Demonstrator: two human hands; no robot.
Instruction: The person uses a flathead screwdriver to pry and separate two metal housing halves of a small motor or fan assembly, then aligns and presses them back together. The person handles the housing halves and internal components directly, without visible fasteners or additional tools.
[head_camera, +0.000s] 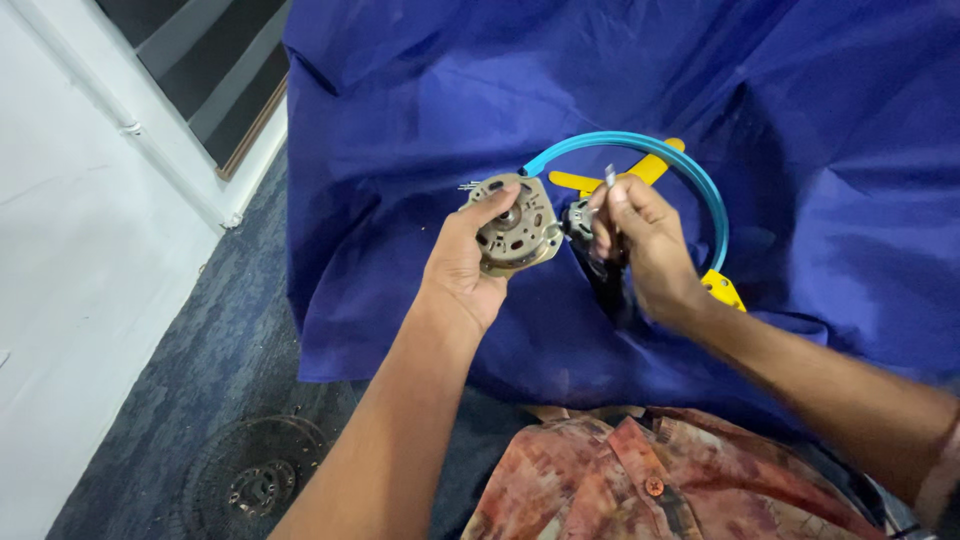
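- Left hand (462, 262): centre of the frame, forearm rising from the lower middle. It is closed around the round, grey-brown metal motor end plate (515, 224), thumb over the top rim and fingers behind. The plate's face is tilted up toward the camera, seemingly so its central hub and holes stay in sight.
- Right hand (640, 240): just right of the plate, forearm entering from the lower right. The fingers are pinched shut around a small, thin silver metal tool (609, 176), whose tip sticks up above the knuckles. What kind of tool it is cannot be told.
- Small grey metal part (578, 218): between the two hands, touching or just beside the plate's right edge; mostly hidden by the right fingers.
- Both hands are held raised above the cloth, close together, which brings the pieces near the eye.
- Blue curved plastic band with yellow plastic ends (700, 180): arcs behind the right hand, lying on the cloth.
- Large dark-blue cloth (820, 120): draped across the upper and right frame, serving as the work surface.
- Dark round metal disc (255, 480): on the blue-grey carpet (180, 370), lower left, well apart from the hands.
- Patterned reddish shirt (640, 480): bottom centre.
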